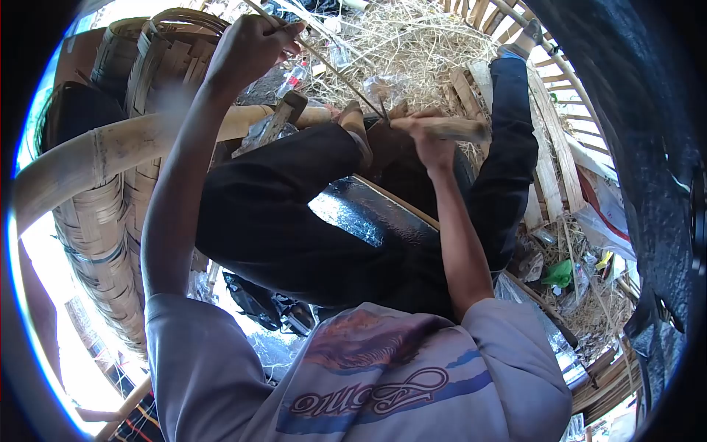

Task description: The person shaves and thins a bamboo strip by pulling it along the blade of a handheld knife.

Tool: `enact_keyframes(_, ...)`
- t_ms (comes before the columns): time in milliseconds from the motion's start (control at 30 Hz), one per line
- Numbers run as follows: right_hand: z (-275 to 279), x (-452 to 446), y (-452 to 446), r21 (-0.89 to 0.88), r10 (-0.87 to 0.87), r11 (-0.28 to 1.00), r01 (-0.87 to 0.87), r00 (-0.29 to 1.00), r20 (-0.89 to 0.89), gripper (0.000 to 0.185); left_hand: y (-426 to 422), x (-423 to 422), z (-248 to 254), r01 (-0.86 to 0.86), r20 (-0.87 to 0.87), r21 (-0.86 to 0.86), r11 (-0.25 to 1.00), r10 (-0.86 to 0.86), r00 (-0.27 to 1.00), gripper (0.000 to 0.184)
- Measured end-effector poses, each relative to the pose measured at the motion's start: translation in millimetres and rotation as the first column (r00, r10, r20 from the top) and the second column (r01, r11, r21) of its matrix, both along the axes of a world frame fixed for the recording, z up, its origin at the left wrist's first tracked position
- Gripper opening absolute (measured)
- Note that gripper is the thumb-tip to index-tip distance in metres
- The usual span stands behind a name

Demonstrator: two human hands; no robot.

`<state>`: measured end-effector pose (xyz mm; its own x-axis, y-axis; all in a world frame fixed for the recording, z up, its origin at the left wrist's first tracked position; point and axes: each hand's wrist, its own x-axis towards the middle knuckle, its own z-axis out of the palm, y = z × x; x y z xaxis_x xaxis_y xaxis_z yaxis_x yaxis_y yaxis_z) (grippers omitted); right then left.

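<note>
Up at the left, my left hand (254,50) is closed around a thin bamboo strip (331,68). The strip slants down to the right, and its lower end meets the front of a wooden-handled tool (460,130). My right hand (431,141) is wrapped round that thick pale handle. The tool's working end is dark and small, so its kind cannot be made out. Close to this spot is my left foot (355,125), beside a thick bamboo pole (177,125) with a wooden block (283,114) at it.
Tall woven bamboo baskets (96,228) stand at left. Straw (412,44) and a plastic bottle (294,77) lie on the ground ahead. My right leg (512,132) stretches forward beside wooden slats (549,155). A dark tarp (618,110) hangs at right, near a green plastic scrap (557,274).
</note>
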<state>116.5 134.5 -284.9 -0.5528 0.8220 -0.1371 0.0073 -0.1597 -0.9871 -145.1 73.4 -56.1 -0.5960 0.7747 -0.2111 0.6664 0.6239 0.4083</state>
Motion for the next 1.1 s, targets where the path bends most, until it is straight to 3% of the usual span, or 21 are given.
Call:
enact_keyframes(33, -13.1, 1.6, -1.5, 0.011, -0.004, 1.0, 0.004, 1.0, -0.005, 0.009, 0.6, -1.0, -1.3, -0.001, 0.026, 0.011, 1.0, 0.0, 1.0, 0.039)
enact_keyframes(133, -50.7, 9.1, 2.0, -0.268, -0.056, 0.963, 0.032, 0.995, -0.083, 0.013, 6.2, 0.3, 1.5, 0.024, 0.008, 0.031, 0.999, -0.025, 1.0, 0.039)
enact_keyframes(200, -19.7, 10.3, 2.0, -0.285, -0.059, 0.958, 0.031, 0.994, -0.088, 0.013, 4.7, 2.1, -0.8, 0.006, 0.009, 0.0, 1.0, -0.006, 1.0, 0.04)
enact_keyframes(300, -7.3, 6.4, -4.4, -0.154, -0.041, 0.988, 0.018, 0.988, -0.146, 0.013, 0.8, -2.7, -4.2, -0.02, -0.001, 0.01, 1.0, 0.02, 1.0, 0.041)
enact_keyframes(367, -29.0, 3.6, -21.2, 0.086, 0.038, 0.996, -0.031, 0.996, -0.078, 0.013, -2.5, -5.6, -4.3, -0.028, 0.005, 0.005, 1.0, 0.028, 1.0, 0.041)
enact_keyframes(433, -53.7, 14.2, -25.0, 0.049, 0.063, 0.997, -0.06, 0.996, -0.062, 0.01, 2.1, -4.0, -3.8, -0.024, 0.014, 0.015, 1.0, 0.024, 1.0, 0.041)
enact_keyframes(500, -64.4, 20.5, -15.6, -0.045, -0.054, 0.998, 0.044, 0.961, -0.271, 0.01, 0.8, -1.2, -0.4, 0.003, -0.032, 0.004, 1.0, -0.003, 0.999, 0.041)
enact_keyframes(533, -49.8, 22.8, -10.2, -0.179, -0.093, 0.983, 0.049, 0.964, -0.249, 0.01, -1.7, -6.3, -4.2, 0.0, -0.019, -0.003, 1.0, 0.0, 1.0, 0.04)
enact_keyframes(567, -39.0, 26.1, -7.1, -0.186, -0.092, 0.981, 0.047, 0.966, -0.242, 0.01, -2.8, -4.9, -5.3, -0.03, -0.008, 0.01, 0.999, 0.03, 1.0, 0.041)
enact_keyframes(633, -21.0, 26.2, 4.4, -0.084, -0.086, 0.995, 0.062, 0.945, -0.315, 0.014, -4.7, -2.1, -2.4, -0.035, 0.005, 0.028, 0.999, 0.035, 0.999, 0.041)
enact_keyframes(700, -13.0, 26.7, -3.4, -0.151, -0.083, 0.988, 0.041, 0.954, -0.288, 0.016, -6.1, -5.4, -5.0, -0.045, 0.029, 0.028, 0.999, 0.044, 0.999, 0.042)
enact_keyframes(767, -33.2, 29.9, -20.1, 0.025, 0.071, 0.997, -0.067, 0.966, -0.248, 0.015, -4.8, -7.0, -6.6, -0.048, 0.051, 0.036, 0.998, 0.046, 0.998, 0.042)
enact_keyframes(800, -46.5, 34.3, -26.0, 0.088, 0.092, 0.993, -0.081, 0.987, -0.128, 0.014, -3.7, -6.9, -7.2, -0.044, 0.045, 0.027, 0.999, 0.043, 0.998, 0.042)
enact_keyframes(933, -40.1, 37.4, -19.5, -0.014, 0.053, 0.998, -0.055, 0.992, -0.113, 0.013, -3.8, -2.6, -2.4, -0.051, 0.01, -0.01, 0.999, 0.051, 0.999, 0.042)
enact_keyframes(1000, -30.0, 34.2, -7.9, 0.161, 0.108, 0.982, -0.1, 0.993, -0.041, 0.012, -5.8, -3.3, -2.0, -0.051, 0.023, -0.002, 0.999, 0.051, 0.998, 0.042)
enact_keyframes(1033, -31.9, 32.5, -5.7, 0.163, 0.111, 0.981, -0.103, 0.993, -0.044, 0.012, -7.7, -4.1, -0.8, -0.055, 0.035, 0.003, 0.998, 0.055, 0.998, 0.043)
enact_keyframes(1100, -35.7, 32.1, -4.7, -0.06, -0.013, 0.998, -0.006, 0.951, -0.309, 0.012, -9.8, -4.4, 0.6, -0.044, 0.036, 0.012, 0.999, 0.043, 0.998, 0.043)
